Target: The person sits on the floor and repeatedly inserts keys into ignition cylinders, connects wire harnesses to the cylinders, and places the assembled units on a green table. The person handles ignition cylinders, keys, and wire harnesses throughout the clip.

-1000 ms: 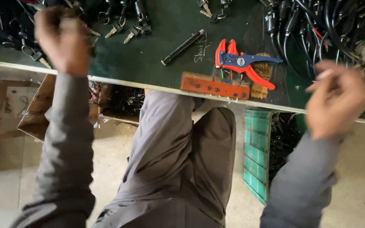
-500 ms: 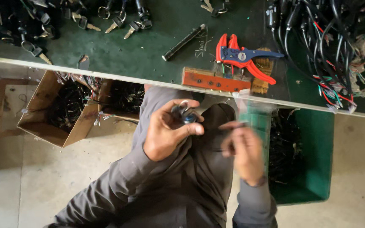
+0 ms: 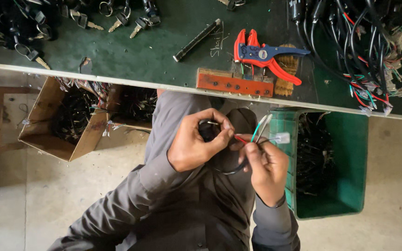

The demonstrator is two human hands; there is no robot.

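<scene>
Over my lap, my left hand [image 3: 195, 145] grips a small black switch part [image 3: 209, 131] with a black cable curling beneath it. Close beside it, my right hand [image 3: 266, 162] pinches the cable's thin wire ends [image 3: 257, 131], coloured red, green and white, along with a small clear plastic connector [image 3: 281, 137]. The fingertips of both hands almost meet at the red wire. Grey sleeves and grey trousers fill the space under the hands.
The dark green workbench [image 3: 154, 56] carries a red-and-blue wire stripper [image 3: 264, 53], a red wooden block [image 3: 233, 84], a black rod [image 3: 196, 40], keyed switches [image 3: 117, 18] and a cable bundle [image 3: 354, 42]. A green crate [image 3: 345, 186] and a cardboard box [image 3: 66, 121] of wires stand on the floor.
Both hands came down from the bench to my lap and moved together. The left brought the black switch part; the right now pinches its coloured wires and the clear connector.
</scene>
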